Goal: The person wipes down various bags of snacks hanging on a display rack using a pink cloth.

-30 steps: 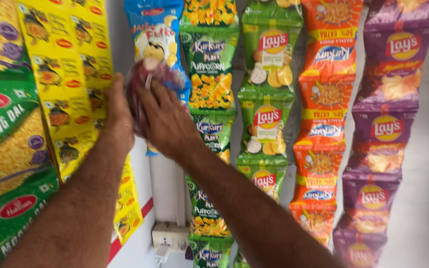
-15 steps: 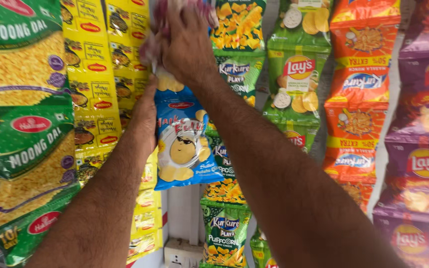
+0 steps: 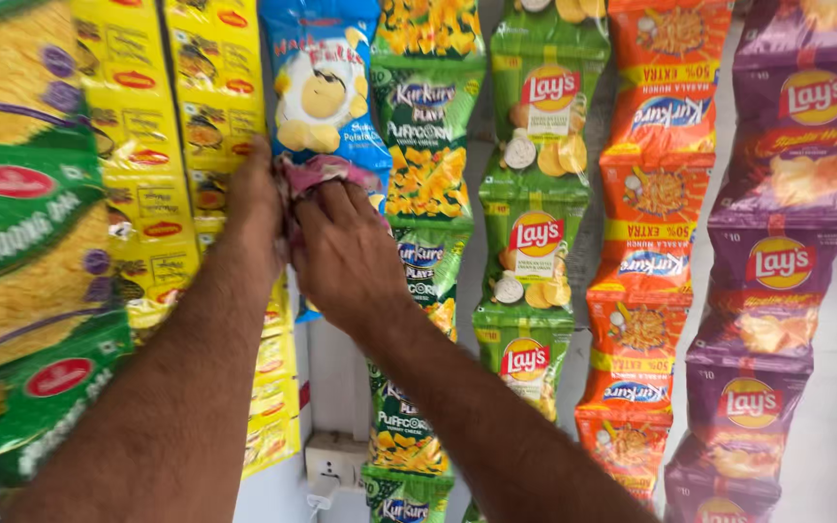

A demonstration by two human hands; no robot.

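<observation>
Your right hand (image 3: pixel 346 254) is closed over a bunched pink cloth (image 3: pixel 314 172), fingers curled down and pressing it against the lower edge of a blue snack packet (image 3: pixel 324 92) that hangs on the wall. Your left hand (image 3: pixel 254 208) sits just beside it, touching the same cloth and the packet's bottom corner from the left; its fingers are hidden behind the packet and cloth, so you cannot tell whether they are gripping or only steadying. The blue packet hangs between a strip of yellow packets (image 3: pixel 181 145) on its left and a strip of dark green packets (image 3: pixel 425 145) on its right, which runs down behind your right forearm. Further right hang a strip of light green chip packets (image 3: pixel 535 223), then an orange strip (image 3: pixel 653 223), then a purple strip (image 3: pixel 777 252), all against a pale wall. At the far left, large green and yellow bags (image 3: pixel 21 242) overlap your left arm. A white wall socket (image 3: pixel 333 463) sits low between your forearms.
</observation>
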